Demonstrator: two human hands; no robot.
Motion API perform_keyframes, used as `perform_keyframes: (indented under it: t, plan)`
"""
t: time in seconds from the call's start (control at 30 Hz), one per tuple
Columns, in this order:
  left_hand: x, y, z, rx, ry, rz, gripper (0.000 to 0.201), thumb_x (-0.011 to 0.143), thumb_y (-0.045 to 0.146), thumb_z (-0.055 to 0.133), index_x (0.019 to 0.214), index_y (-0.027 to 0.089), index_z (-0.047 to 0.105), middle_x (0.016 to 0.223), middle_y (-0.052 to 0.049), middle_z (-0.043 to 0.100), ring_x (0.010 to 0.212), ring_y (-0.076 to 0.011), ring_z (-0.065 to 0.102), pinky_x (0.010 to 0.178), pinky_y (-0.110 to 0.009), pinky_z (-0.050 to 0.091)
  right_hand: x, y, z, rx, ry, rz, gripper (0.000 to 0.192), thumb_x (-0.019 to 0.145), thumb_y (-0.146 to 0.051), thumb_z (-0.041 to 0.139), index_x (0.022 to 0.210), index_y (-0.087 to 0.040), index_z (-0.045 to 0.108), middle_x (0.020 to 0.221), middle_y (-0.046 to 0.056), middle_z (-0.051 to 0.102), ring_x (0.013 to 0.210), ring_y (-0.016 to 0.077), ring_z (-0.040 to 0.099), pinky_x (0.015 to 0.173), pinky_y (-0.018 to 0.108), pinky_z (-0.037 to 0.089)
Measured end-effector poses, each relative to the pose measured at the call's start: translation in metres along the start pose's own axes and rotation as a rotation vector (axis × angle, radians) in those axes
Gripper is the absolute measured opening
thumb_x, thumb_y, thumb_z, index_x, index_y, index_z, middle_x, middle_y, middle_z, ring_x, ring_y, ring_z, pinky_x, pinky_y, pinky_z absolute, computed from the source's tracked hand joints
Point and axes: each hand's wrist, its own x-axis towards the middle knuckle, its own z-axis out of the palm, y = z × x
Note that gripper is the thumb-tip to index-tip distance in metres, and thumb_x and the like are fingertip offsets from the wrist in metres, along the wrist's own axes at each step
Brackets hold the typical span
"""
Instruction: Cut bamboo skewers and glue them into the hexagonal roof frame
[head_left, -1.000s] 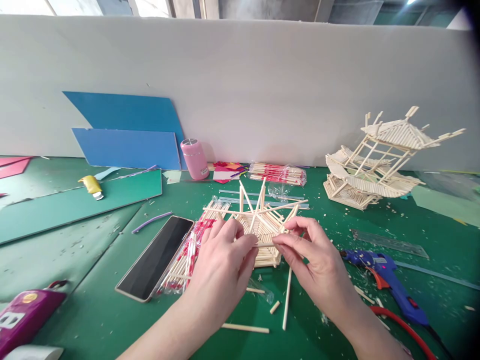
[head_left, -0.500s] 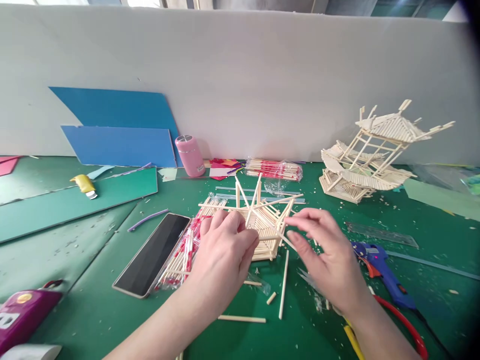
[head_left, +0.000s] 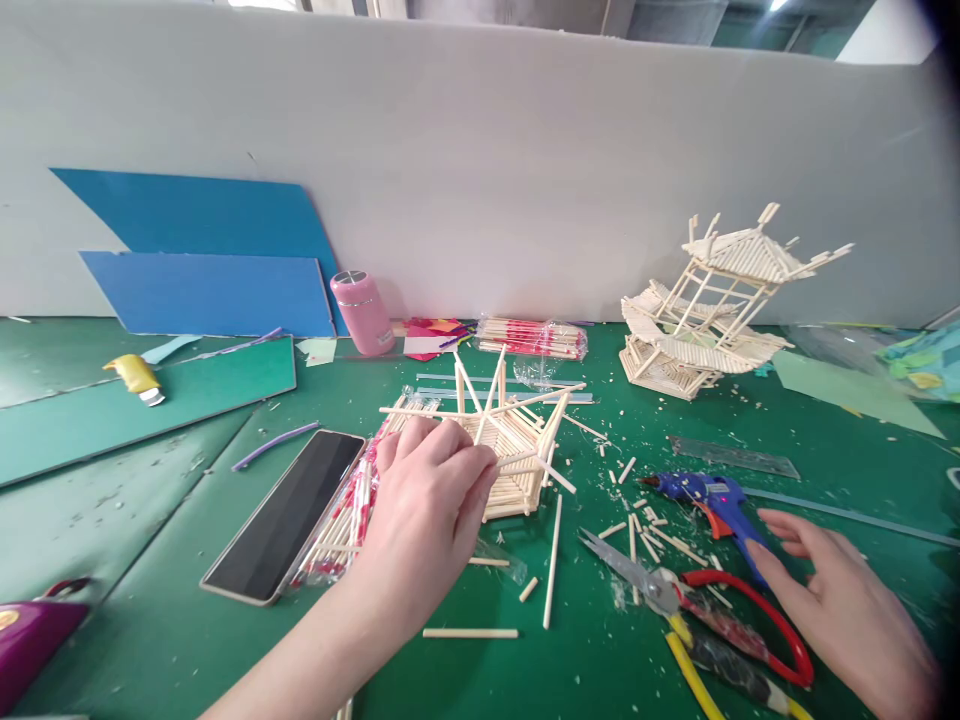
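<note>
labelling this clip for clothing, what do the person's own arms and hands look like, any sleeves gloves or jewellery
Both hands are bare: no gloves on the left hand or the right hand. The left forearm is uncovered all the way to the picture's lower edge, with no sleeve, watch or bracelet in view. No rings show on the visible fingers. Only the wrist of the right arm shows, also uncovered.
</note>
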Motion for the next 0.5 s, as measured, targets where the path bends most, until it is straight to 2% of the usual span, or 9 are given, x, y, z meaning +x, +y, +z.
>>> perform_keyframes:
  t: [0.13,0.27,0.4,0.5]
  plan:
    - [-0.009,0.003,-0.009,-0.093,0.152,-0.001,0.01,0.082,0.011,0.052,0.077,0.017,0.059,0.071,-0.003,0.055,0.072,-0.0188,0.045,0.069,-0.037,0.038,-0.002,0.023,0.01,-0.003,-0.096,0.066,0.033,0.078,-0.045,0.043,0.101,-0.022,0.05,0.102,0.013,0.057,0.084,0.0266,0.06,0.067,0.036,0.05]
    - [-0.023,0.01,-0.016,-0.148,0.271,0.007,0.01,0.077,0.006,0.056,0.078,0.016,0.057,0.066,-0.001,0.053,0.067,-0.0164,0.045,0.064,-0.033,0.04,0.003,0.028,0.019,0.004,-0.208,0.124,0.036,0.074,-0.048,0.042,0.098,-0.022,0.048,0.097,0.01,0.06,0.083,0.0247,0.061,0.071,0.034,0.049]
    - [-0.036,0.015,-0.016,-0.197,0.257,0.05,0.016,0.074,0.0,0.056,0.08,0.016,0.056,0.068,-0.001,0.056,0.064,-0.014,0.046,0.061,-0.03,0.04,0.012,0.022,0.018,-0.03,-0.242,0.132,0.032,0.07,-0.047,0.044,0.091,-0.024,0.048,0.089,0.008,0.063,0.08,0.0266,0.062,0.071,0.036,0.047]
    - [-0.044,0.015,-0.014,-0.211,0.22,0.057,0.018,0.073,-0.002,0.056,0.079,0.016,0.056,0.069,-0.001,0.057,0.066,-0.0139,0.047,0.061,-0.029,0.041,0.017,0.016,0.013,-0.07,-0.266,0.155,0.028,0.069,-0.047,0.043,0.081,-0.025,0.052,0.079,0.008,0.065,0.07,0.0286,0.063,0.063,0.037,0.046]
